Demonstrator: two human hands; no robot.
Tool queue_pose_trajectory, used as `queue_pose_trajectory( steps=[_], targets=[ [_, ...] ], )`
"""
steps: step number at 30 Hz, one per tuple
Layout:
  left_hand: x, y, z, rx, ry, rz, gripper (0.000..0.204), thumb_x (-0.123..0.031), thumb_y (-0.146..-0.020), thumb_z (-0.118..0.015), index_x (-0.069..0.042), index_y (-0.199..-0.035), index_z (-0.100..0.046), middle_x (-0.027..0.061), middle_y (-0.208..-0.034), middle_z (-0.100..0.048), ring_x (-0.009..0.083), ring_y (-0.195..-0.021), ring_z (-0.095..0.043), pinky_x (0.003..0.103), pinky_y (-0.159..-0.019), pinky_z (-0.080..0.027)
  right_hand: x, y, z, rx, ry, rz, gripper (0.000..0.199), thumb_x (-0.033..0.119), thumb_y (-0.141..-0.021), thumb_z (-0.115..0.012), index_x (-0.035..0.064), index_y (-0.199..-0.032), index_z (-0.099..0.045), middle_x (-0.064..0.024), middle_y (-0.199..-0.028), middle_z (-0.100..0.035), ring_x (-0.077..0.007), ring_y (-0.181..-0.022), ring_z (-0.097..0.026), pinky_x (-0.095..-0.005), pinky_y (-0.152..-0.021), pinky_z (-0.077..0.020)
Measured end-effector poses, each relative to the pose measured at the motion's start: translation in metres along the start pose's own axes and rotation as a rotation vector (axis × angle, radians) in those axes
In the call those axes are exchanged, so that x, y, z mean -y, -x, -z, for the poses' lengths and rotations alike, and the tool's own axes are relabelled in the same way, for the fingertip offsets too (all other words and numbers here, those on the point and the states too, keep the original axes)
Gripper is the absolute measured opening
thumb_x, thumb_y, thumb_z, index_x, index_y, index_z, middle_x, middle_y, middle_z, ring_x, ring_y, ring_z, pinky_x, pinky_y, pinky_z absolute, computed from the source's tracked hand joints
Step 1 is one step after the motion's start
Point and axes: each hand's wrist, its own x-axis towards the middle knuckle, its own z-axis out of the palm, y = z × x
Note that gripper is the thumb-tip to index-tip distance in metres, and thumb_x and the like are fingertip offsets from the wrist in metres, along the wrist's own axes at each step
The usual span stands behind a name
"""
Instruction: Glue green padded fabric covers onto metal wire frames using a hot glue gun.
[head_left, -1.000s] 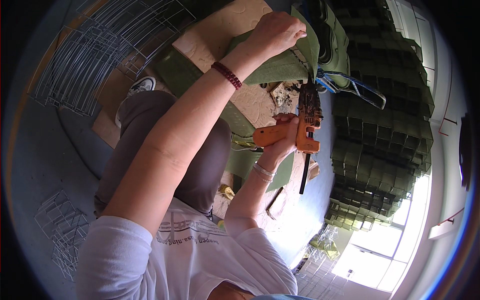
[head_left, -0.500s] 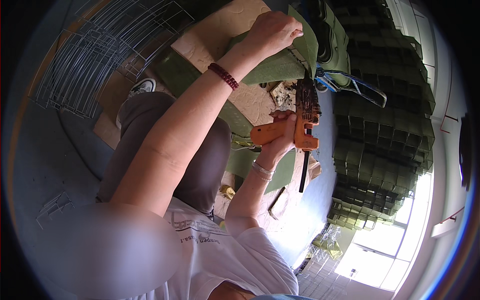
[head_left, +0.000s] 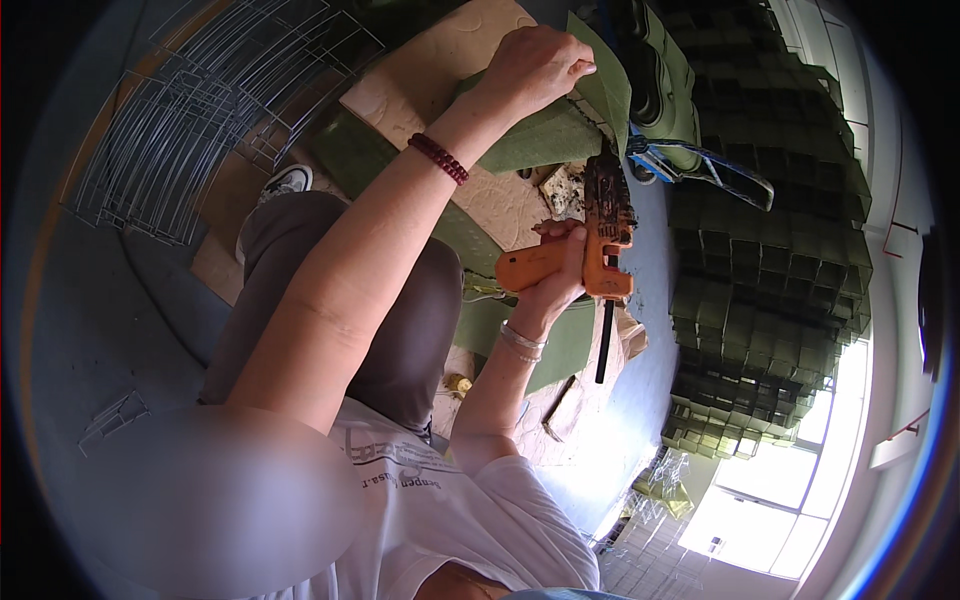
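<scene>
My left hand (head_left: 540, 68), with a dark red bead bracelet on its wrist, is closed with its fingertips at the upright edge of a green fabric panel (head_left: 604, 85). My right hand (head_left: 565, 275) is wrapped round the handle of an orange hot glue gun (head_left: 606, 255). The gun's front is dark and crusted, and its nose lies by the panel's lower part. A black stick (head_left: 605, 342) juts from its near end. Another green flap (head_left: 540, 140) lies below my left hand. What exactly my left fingertips pinch is partly hidden.
Cardboard (head_left: 440, 70) lies under the work, with a residue-covered block (head_left: 563, 192) beside the gun. Wire frames (head_left: 180, 150) stand at the left. A blue-framed tool (head_left: 700, 165) and a tall stack of green fabric boxes (head_left: 770, 250) are to the right.
The glue gun and my right hand have shifted slightly left in the picture. My left hand has moved a little left too, staying closed at the green panel's edge.
</scene>
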Motion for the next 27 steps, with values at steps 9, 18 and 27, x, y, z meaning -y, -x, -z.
queue_pose_trajectory(
  steps=[9,18,27],
  targets=[
    [-0.003,-0.001,0.005,0.017,0.034,0.018,0.027,-0.022,-0.082,-0.062,-0.005,-0.063,-0.053,0.0134,-0.058,-0.055,0.0324,-0.061,-0.059,0.042,-0.059,-0.048,0.001,0.003,-0.007,0.006,-0.018,0.006,0.013,0.012,-0.091,-0.055,0.0019,-0.099,-0.052,-0.0066,-0.082,-0.056,-0.0179,-0.072,-0.055,-0.0360,-0.070,-0.0499],
    [-0.003,-0.001,0.005,0.025,0.024,0.024,0.030,-0.023,-0.081,-0.063,-0.005,-0.061,-0.049,0.0134,-0.055,-0.052,0.0321,-0.059,-0.058,0.042,-0.057,-0.047,0.005,0.007,-0.017,0.062,-0.018,-0.008,0.012,0.011,-0.091,-0.054,0.0018,-0.098,-0.052,-0.0065,-0.080,-0.055,-0.0177,-0.073,-0.055,-0.0359,-0.070,-0.0499],
    [-0.003,0.000,0.006,0.022,0.036,0.039,0.029,-0.022,-0.081,-0.063,-0.005,-0.062,-0.051,0.0135,-0.058,-0.053,0.0317,-0.062,-0.059,0.041,-0.059,-0.048,0.004,0.003,-0.008,0.017,-0.006,-0.005,0.014,0.011,-0.091,-0.053,0.0012,-0.100,-0.051,-0.0066,-0.079,-0.055,-0.0177,-0.071,-0.056,-0.0355,-0.069,-0.0507]
  ],
)
